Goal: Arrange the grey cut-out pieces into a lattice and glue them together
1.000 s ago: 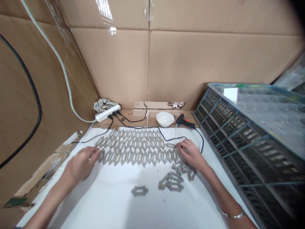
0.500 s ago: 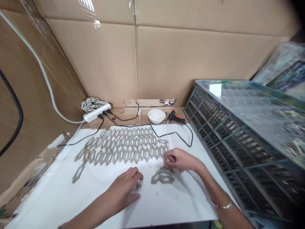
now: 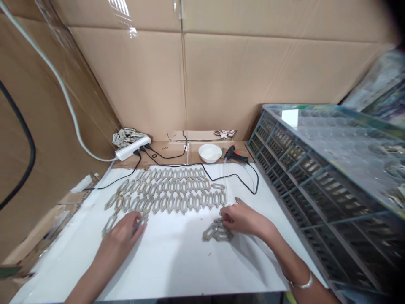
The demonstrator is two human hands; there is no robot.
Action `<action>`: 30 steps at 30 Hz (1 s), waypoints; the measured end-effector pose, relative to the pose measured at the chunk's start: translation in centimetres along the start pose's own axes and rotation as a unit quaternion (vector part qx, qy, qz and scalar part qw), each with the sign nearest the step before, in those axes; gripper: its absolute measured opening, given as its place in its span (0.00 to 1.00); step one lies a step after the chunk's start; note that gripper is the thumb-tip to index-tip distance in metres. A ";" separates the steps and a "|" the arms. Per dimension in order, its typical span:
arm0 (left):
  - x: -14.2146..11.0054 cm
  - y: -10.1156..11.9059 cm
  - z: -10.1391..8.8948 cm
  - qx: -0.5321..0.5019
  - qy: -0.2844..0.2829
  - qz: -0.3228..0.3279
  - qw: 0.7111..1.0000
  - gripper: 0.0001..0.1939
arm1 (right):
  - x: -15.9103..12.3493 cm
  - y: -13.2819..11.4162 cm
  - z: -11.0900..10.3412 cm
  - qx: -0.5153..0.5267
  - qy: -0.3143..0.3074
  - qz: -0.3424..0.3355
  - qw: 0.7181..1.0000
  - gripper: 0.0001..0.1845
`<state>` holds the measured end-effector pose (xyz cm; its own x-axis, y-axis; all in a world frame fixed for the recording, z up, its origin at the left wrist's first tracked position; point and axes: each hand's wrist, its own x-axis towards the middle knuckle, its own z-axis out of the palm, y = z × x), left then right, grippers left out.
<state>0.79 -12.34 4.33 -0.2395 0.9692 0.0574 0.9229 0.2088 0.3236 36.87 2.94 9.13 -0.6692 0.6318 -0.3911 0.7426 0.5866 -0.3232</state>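
Left hand (image 3: 118, 236) has crossed the bench (image 3: 177, 266) since the earlier frame and now sits at the near end of the rows, its fingers (image 3: 134, 219) curled around a slim grey-brown cut piece (image 3: 142, 222). Seen from the head camera, the rows of hexagon-like cut pieces (image 3: 171, 194) spread ahead of that hand and reach toward the right hand (image 3: 242, 220). Those right fingers (image 3: 226, 217) press down at the edge of a small heap of cut pieces (image 3: 217, 231); I can't tell whether they are actually gripping one.

A stray piece (image 3: 238, 200) lies just beyond the right hand, and another (image 3: 109, 223) lies just left of the left hand. Both sit close enough for a careless knuckle to catch them. The pieces in the rows look loose and touch one another, so a dragging wrist could knock a whole patch out of line. Further ahead, the black cord (image 3: 237, 179) of the glue gun (image 3: 234, 155) curves along behind the rows. If a hand snags it, the gun could be pulled over toward the pieces.
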 end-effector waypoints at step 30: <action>-1.0 14.9 2.6 -0.013 -0.104 0.356 0.929 0.12 | -0.4 -1.0 -0.9 0.029 -0.034 -0.011 0.999 0.06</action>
<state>15.56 -9.89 6.64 0.4943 0.8653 0.0828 0.8169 -0.4950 0.2962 36.35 2.54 10.35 -0.6834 0.5824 -0.4402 0.7295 0.5677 -0.3815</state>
